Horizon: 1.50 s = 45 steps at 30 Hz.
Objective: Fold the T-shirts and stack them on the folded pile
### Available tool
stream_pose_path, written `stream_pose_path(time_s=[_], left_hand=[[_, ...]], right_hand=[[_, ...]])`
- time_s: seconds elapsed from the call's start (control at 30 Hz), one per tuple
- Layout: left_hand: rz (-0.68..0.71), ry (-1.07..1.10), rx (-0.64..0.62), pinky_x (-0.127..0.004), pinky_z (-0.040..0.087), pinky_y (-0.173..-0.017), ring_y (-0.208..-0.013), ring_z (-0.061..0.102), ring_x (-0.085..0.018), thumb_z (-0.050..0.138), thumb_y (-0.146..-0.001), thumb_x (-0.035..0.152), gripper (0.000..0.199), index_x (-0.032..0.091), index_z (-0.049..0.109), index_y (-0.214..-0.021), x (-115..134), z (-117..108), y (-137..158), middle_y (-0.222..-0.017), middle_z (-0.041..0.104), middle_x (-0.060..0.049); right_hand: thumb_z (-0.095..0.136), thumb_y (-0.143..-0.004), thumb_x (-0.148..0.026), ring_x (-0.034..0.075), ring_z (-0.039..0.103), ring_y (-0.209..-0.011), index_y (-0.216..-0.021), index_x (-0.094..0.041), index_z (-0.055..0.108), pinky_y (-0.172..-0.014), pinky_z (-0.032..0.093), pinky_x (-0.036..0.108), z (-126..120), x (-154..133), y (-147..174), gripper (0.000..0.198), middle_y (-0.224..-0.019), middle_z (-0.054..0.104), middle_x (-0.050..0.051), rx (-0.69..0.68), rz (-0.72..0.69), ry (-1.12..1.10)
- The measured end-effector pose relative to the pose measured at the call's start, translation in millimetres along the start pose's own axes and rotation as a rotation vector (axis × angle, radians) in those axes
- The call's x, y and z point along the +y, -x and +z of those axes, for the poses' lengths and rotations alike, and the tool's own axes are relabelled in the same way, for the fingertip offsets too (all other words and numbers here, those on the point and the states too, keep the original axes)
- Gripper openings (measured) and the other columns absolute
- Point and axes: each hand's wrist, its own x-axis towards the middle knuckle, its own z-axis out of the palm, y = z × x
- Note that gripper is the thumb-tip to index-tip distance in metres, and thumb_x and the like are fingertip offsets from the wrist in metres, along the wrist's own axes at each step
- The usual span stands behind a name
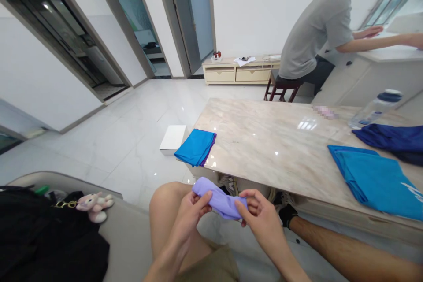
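1. cloth (220,198), lavender and folded into a thick strip, spans the gap between the person's two hands in the head view, in front of the lap and near the near edge of the marble-topped table (251,141).
2. the left hand (193,209) pinches the strip's left end, thumb lying on top.
3. the right hand (256,211) grips the right end between thumb and forefinger, its other fingers curled.
4. folded blue fabric (194,146) with a purple edge lies on the table's near left corner; a white box (173,139) sits just beside it.
5. toward the table's right are a blue folded textile (380,180) with white lettering, navy fabric (393,141) and a clear water bottle (376,108).
6. a pink-and-white plush toy (94,207) rests on the grey seat (128,246), against black fabric (42,233).
7. another person in a grey t-shirt (312,37) sits on a dark stool (282,86), arms stretched forward.
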Motion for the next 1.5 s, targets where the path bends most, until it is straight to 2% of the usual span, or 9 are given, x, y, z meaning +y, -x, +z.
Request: stream_pose_path(time_s=[0.2,0.33,0.43,0.53,0.7,0.9,1.17,1.33,1.5], left_hand=[[0.127,-0.133,-0.065,-0.028,0.065,-0.078,-0.086,0.079,-0.021,0.102,-0.070,0.048,0.056,0.012,0.080,-0.106,86,-19,-22,-0.104,0.083,-0.014],[0.308,-0.088,-0.050,-0.028,0.065,-0.082,-0.086,0.078,-0.018,0.101,-0.072,0.036,0.049,0.009,0.078,-0.106,166,-21,-70,-0.103,0.083,-0.013],[0.407,-0.060,-0.042,-0.029,0.065,-0.083,-0.086,0.077,-0.017,0.099,-0.075,0.034,0.045,0.009,0.078,-0.107,199,-26,-107,-0.102,0.082,-0.011],[0.406,-0.053,-0.019,-0.028,0.065,-0.079,-0.083,0.075,-0.016,0.097,-0.076,0.032,0.046,0.010,0.077,-0.111,193,-40,-144,-0.103,0.082,-0.010],[0.126,-0.094,0.165,-0.024,0.063,-0.069,-0.069,0.070,-0.012,0.098,-0.071,0.018,0.038,0.009,0.075,-0.099,123,-81,-197,-0.087,0.079,-0.007],[-0.032,-0.202,0.171,-0.028,0.064,-0.078,-0.078,0.075,-0.017,0.101,-0.067,0.027,0.046,0.011,0.078,-0.103,66,-130,-213,-0.093,0.082,-0.010],[-0.001,-0.565,0.206,-0.034,0.061,-0.079,-0.094,0.078,-0.027,0.089,-0.065,0.070,0.069,0.013,0.082,-0.104,96,-133,-221,-0.098,0.083,-0.013],[-0.009,-0.751,0.149,-0.032,0.058,-0.070,-0.087,0.075,-0.027,0.083,-0.068,0.072,0.071,0.012,0.085,-0.106,127,-113,-245,-0.094,0.083,-0.011],[0.046,-0.844,0.171,-0.034,0.056,-0.073,-0.092,0.076,-0.032,0.081,-0.071,0.065,0.060,0.010,0.085,-0.097,115,-102,-260,-0.091,0.084,-0.012]], right_hand=[[0.087,-0.080,-0.066,0.031,0.083,-0.085,-0.100,-0.017,0.083,-0.078,0.069,0.041,44,-58,-40,0.053,-0.092,0.084,0.014,-0.067,-0.135,0.124],[0.086,-0.081,-0.060,0.029,0.083,-0.086,-0.107,-0.015,0.085,-0.082,0.070,0.039,83,-119,-94,0.052,-0.093,0.085,0.013,0.004,-0.320,0.150],[0.082,-0.085,-0.054,0.027,0.083,-0.086,-0.111,-0.014,0.085,-0.082,0.069,0.037,112,-137,-129,0.049,-0.094,0.084,0.012,0.072,-0.441,0.168],[0.078,-0.086,-0.052,0.026,0.082,-0.083,-0.114,-0.012,0.086,-0.079,0.069,0.036,134,-114,-157,0.049,-0.093,0.084,0.012,0.099,-0.454,0.198],[0.072,-0.084,-0.048,0.027,0.081,-0.080,-0.114,-0.008,0.085,-0.076,0.068,0.038,151,-10,-183,0.052,-0.091,0.084,0.015,0.086,-0.201,0.224],[0.070,-0.087,-0.051,0.026,0.080,-0.075,-0.113,-0.012,0.082,-0.072,0.065,0.037,150,72,-173,0.048,-0.085,0.082,0.011,0.043,-0.063,0.194],[0.063,-0.097,-0.045,0.024,0.081,-0.080,-0.126,-0.020,0.063,-0.075,0.063,0.035,130,65,-181,0.038,-0.093,0.083,0.007,0.064,-0.044,0.228],[0.068,-0.094,-0.036,0.023,0.082,-0.078,-0.137,-0.019,0.053,-0.063,0.062,0.031,108,50,-237,0.048,-0.099,0.082,0.009,0.192,0.078,0.223],[0.070,-0.095,-0.037,0.026,0.080,-0.075,-0.136,-0.012,0.061,-0.062,0.061,0.033,116,33,-288,0.049,-0.097,0.082,0.013,0.214,0.208,0.313]])
